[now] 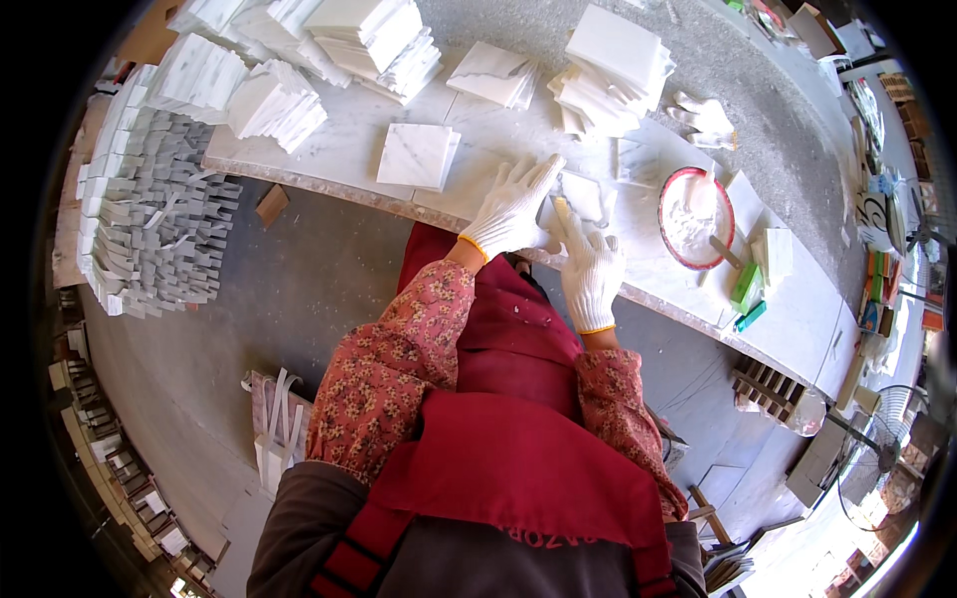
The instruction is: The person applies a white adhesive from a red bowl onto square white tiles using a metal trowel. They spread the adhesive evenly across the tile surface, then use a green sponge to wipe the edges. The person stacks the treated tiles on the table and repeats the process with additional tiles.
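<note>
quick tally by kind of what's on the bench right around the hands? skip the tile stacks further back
Gloved hands: 2, left hand and right hand
White tile under the hands: 1
Red-rimmed bowl of white paste: 1
Spare white gloves, lying as a pair: 2
Green blocks, one larger, one smaller: 2
Small stack of white tiles left of the hands: 1
Total: 9

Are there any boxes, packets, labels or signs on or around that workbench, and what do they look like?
Green packet: on the bench right of the red-rimmed bowl, small, rectangular.
Teal packet: just below the green one at the bench edge, slim, flat.
Colourful boxes: far right beyond the bench, stacked, orange, green and blue.
No screens show; any labels are too small to tell.
</note>
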`<move>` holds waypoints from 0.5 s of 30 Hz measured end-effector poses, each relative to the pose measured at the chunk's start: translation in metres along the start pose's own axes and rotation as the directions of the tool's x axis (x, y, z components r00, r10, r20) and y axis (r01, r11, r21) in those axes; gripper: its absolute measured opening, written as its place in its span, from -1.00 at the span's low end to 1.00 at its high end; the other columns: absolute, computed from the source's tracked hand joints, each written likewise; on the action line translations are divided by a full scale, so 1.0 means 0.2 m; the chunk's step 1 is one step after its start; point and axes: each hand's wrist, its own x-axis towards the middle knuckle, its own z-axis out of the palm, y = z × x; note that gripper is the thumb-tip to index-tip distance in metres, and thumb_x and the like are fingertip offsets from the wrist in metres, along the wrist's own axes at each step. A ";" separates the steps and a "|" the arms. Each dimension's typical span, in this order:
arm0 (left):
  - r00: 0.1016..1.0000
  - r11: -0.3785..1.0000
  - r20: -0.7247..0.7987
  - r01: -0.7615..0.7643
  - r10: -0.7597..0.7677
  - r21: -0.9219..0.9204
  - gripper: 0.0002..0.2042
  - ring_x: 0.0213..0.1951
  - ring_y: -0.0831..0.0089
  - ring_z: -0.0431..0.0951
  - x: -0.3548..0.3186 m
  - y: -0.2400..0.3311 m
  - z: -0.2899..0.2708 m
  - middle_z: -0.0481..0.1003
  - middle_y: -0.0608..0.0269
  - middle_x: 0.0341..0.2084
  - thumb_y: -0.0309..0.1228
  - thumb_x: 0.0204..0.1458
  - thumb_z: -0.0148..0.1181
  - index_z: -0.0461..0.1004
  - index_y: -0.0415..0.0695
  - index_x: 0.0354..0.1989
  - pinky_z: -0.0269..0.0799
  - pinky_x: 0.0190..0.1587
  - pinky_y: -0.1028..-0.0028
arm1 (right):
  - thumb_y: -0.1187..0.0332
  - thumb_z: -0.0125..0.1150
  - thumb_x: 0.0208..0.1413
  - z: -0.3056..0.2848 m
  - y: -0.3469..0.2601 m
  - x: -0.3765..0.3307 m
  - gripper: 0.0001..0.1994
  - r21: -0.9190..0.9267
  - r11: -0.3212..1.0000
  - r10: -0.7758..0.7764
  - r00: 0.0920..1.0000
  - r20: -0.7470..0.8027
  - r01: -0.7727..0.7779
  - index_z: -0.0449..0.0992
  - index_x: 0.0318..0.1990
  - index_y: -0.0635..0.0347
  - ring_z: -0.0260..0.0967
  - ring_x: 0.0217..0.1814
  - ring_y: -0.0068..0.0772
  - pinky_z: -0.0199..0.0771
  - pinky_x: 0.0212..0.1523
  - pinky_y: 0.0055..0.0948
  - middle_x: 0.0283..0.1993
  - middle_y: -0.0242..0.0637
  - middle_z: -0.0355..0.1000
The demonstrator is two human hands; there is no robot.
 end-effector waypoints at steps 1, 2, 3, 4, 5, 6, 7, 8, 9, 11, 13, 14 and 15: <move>1.000 1.000 0.012 0.011 -0.011 0.007 0.16 0.29 0.04 0.21 0.00 0.00 0.01 0.27 0.10 0.28 -0.16 -0.52 0.59 0.05 -0.12 0.39 0.13 0.28 -0.05 | 0.50 0.20 -0.06 -0.02 0.00 -0.02 -0.51 0.021 1.000 -0.011 1.000 0.016 0.011 0.55 0.12 -0.03 0.33 -0.39 -0.10 0.37 -0.31 -0.21 -0.35 -0.24 0.47; 1.000 1.000 0.023 0.021 -0.022 0.015 0.16 0.31 0.04 0.20 0.00 -0.01 0.03 0.26 0.09 0.29 -0.16 -0.51 0.59 0.04 -0.12 0.40 0.12 0.29 -0.05 | 0.51 0.21 -0.05 -0.04 0.01 -0.03 -0.52 0.043 0.999 -0.024 0.999 0.032 0.022 0.54 0.12 0.00 0.34 -0.37 -0.09 0.38 -0.29 -0.20 -0.34 -0.23 0.49; 0.999 0.999 0.033 0.032 -0.032 0.024 0.17 0.32 0.03 0.19 0.01 -0.01 0.03 0.25 0.09 0.30 -0.16 -0.51 0.59 0.03 -0.11 0.41 0.11 0.29 -0.06 | 0.51 0.21 -0.02 -0.05 0.03 -0.06 -0.54 0.143 0.990 -0.001 0.999 0.050 -0.007 0.54 0.12 0.02 0.36 -0.36 -0.09 0.39 -0.28 -0.22 -0.33 -0.21 0.49; 0.997 0.999 0.068 0.026 -0.027 0.021 0.15 0.33 0.00 0.16 0.01 -0.01 0.02 0.24 0.07 0.30 -0.14 -0.48 0.58 0.03 -0.10 0.41 0.07 0.32 -0.01 | 0.51 0.21 0.00 -0.08 0.06 -0.10 -0.55 0.241 0.970 0.021 0.997 0.070 -0.037 0.54 0.11 0.04 0.37 -0.34 -0.10 0.39 -0.26 -0.24 -0.32 -0.18 0.50; 0.995 1.000 0.100 0.023 -0.025 0.018 0.14 0.34 -0.02 0.14 0.01 -0.01 0.00 0.22 0.04 0.31 -0.12 -0.45 0.56 0.03 -0.09 0.41 0.03 0.36 0.04 | 0.52 0.21 0.02 -0.11 0.09 -0.13 -0.57 0.336 0.940 0.036 0.995 0.093 -0.065 0.54 0.11 0.06 0.38 -0.33 -0.11 0.40 -0.25 -0.25 -0.31 -0.16 0.50; 0.991 1.000 0.133 0.020 -0.021 0.014 0.12 0.35 -0.05 0.11 0.01 -0.01 -0.01 0.21 0.02 0.31 -0.10 -0.41 0.55 0.03 -0.09 0.41 -0.01 0.39 0.08 | 0.52 0.14 0.09 -0.18 0.09 -0.16 -0.66 0.401 0.854 0.266 0.941 0.211 -0.331 0.55 0.06 0.23 0.42 -0.29 -0.18 0.40 -0.24 -0.27 -0.25 -0.19 0.56; 0.995 0.997 0.097 -0.012 0.005 0.077 0.10 0.37 -0.03 0.08 0.00 -0.01 -0.01 0.18 0.03 0.33 -0.04 -0.40 0.52 0.06 -0.09 0.41 -0.04 0.40 0.07 | 0.51 0.12 0.14 -0.19 0.11 -0.18 -0.65 0.551 0.685 0.469 0.867 0.166 -0.476 0.52 0.10 0.27 0.38 -0.30 -0.35 0.37 -0.26 -0.36 -0.28 -0.26 0.55; 0.997 0.990 0.065 -0.040 0.032 0.137 0.09 0.39 -0.01 0.05 -0.02 0.01 -0.02 0.16 0.04 0.35 0.02 -0.38 0.50 0.08 -0.10 0.40 -0.07 0.41 0.06 | 0.50 0.09 0.19 -0.21 0.13 -0.20 -0.65 0.683 0.467 0.652 0.741 0.163 -0.562 0.50 0.14 0.31 0.34 -0.30 -0.51 0.33 -0.29 -0.45 -0.31 -0.32 0.54; 0.997 0.978 0.037 -0.067 0.060 0.198 0.09 0.41 0.01 0.03 -0.04 0.03 -0.03 0.14 0.04 0.37 0.09 -0.37 0.47 0.10 -0.11 0.39 -0.10 0.42 0.05 | 0.48 0.08 0.22 -0.25 0.17 -0.22 -0.63 0.670 0.430 0.681 0.705 0.200 -0.606 0.46 0.17 0.34 0.28 -0.30 -0.61 0.29 -0.31 -0.52 -0.32 -0.39 0.49; 0.991 0.946 0.106 -0.111 0.082 0.305 0.08 0.44 0.05 -0.04 -0.07 0.13 -0.06 0.10 0.06 0.39 0.17 -0.35 0.41 0.12 -0.12 0.39 -0.18 0.44 0.03 | 0.42 0.09 0.25 -0.30 0.21 -0.25 -0.64 0.649 0.352 0.750 0.619 0.235 -0.674 0.46 0.16 0.37 0.18 -0.35 -0.73 0.22 -0.35 -0.64 -0.36 -0.48 0.36; 0.976 0.921 0.168 -0.189 0.139 0.339 0.08 0.46 0.11 -0.09 -0.14 0.24 -0.01 0.07 0.11 0.42 0.25 -0.33 0.35 0.16 -0.16 0.37 -0.26 0.46 0.04 | 0.37 0.11 0.26 -0.25 0.26 -0.30 -0.66 0.683 0.284 0.764 0.589 0.263 -0.673 0.50 0.12 0.37 0.17 -0.38 -0.74 0.21 -0.38 -0.65 -0.36 -0.48 0.37; 0.941 0.904 0.280 -0.277 0.188 0.325 0.07 0.47 0.13 -0.11 -0.17 0.33 0.01 0.05 0.15 0.43 0.30 -0.31 0.30 0.16 -0.14 0.37 -0.29 0.47 0.05 | 0.35 0.12 0.26 -0.23 0.27 -0.33 -0.66 0.698 0.249 0.773 0.572 0.274 -0.671 0.51 0.10 0.37 0.17 -0.39 -0.74 0.20 -0.39 -0.65 -0.37 -0.48 0.37; 0.878 0.887 0.346 -0.415 0.332 0.202 -0.02 0.45 0.14 -0.05 -0.23 0.40 0.06 0.15 0.16 0.38 0.32 -0.24 0.23 0.27 -0.14 0.31 -0.24 0.46 0.06 | 0.32 0.11 0.27 -0.23 0.26 -0.33 -0.66 0.692 0.239 0.773 0.565 0.289 -0.681 0.52 0.08 0.36 0.13 -0.42 -0.74 0.17 -0.42 -0.64 -0.40 -0.50 0.33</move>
